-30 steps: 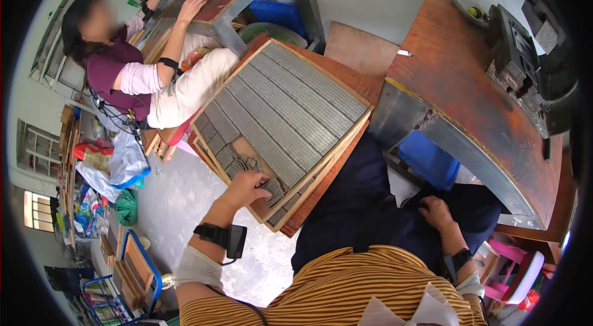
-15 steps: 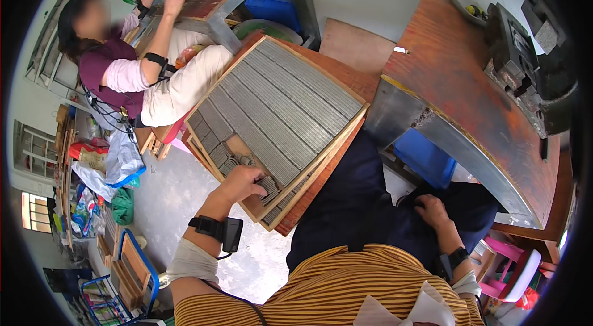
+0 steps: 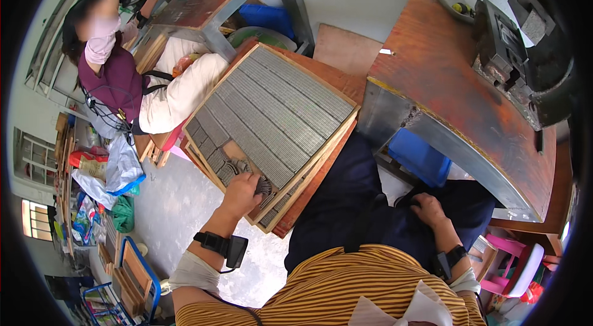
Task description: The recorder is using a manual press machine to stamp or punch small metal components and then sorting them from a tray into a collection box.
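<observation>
A shallow wooden-rimmed tray [image 3: 336,128] is packed with long rows of small grey metal pieces [image 3: 278,100]. At its near corner, where some wooden bottom shows, the pieces lie in loose, bent rows [image 3: 230,170]. My left hand [image 3: 242,193] reaches into that corner, its fingers curled round a short row of these pieces; the fingertips are partly hidden. On my right thigh rests my right hand [image 3: 428,207], loosely bent, fingers a little apart, holding nothing.
Under the tray is another tray on a reddish board [image 3: 287,222]. To the right stands a worn metal-sided bench [image 3: 457,73] with a dark machine [image 3: 503,48]. A co-worker [image 3: 114,85] sits at a machine at the far left. A blue bin [image 3: 420,156] sits below the bench.
My left hand has turned, with its fingers now curled down over the pieces at the near corner. The co-worker has raised an arm. My right hand stays on the thigh.
</observation>
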The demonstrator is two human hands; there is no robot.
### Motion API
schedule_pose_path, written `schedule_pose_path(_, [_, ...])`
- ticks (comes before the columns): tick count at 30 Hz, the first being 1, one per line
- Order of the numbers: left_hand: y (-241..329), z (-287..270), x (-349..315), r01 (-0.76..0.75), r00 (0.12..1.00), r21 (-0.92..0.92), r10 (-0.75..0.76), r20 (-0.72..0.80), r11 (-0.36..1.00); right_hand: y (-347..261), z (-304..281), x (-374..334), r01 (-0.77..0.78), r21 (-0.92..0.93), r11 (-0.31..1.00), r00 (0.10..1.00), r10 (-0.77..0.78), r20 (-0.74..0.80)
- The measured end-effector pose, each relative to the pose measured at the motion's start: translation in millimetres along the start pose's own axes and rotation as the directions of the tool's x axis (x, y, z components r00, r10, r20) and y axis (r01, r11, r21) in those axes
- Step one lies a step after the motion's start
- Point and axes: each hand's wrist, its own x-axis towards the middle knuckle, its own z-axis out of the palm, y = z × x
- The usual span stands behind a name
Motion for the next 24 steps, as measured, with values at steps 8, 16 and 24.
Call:
schedule_pose_path(8, [8,-27,9,0.03,0.963,-0.187,-0.079,-0.259,0.982,-1,2,-7,0.088,-0.026,0.996,0.996,-0.088,-0.011])
schedule_pose_path(16, [238,-141,150,-0.523,0.843,-0.307,0.428,-0.325,0.795,-94,-162,-58,0.535,0.233,0.812,0.779,-0.368,-0.508])
schedule_pose_path(24, [349,-104,222,-0.767,0.636,-0.103,0.732,-0.244,0.633,-101,-218,-33,-0.055,-0.314,0.948,0.749,-0.169,-0.641])
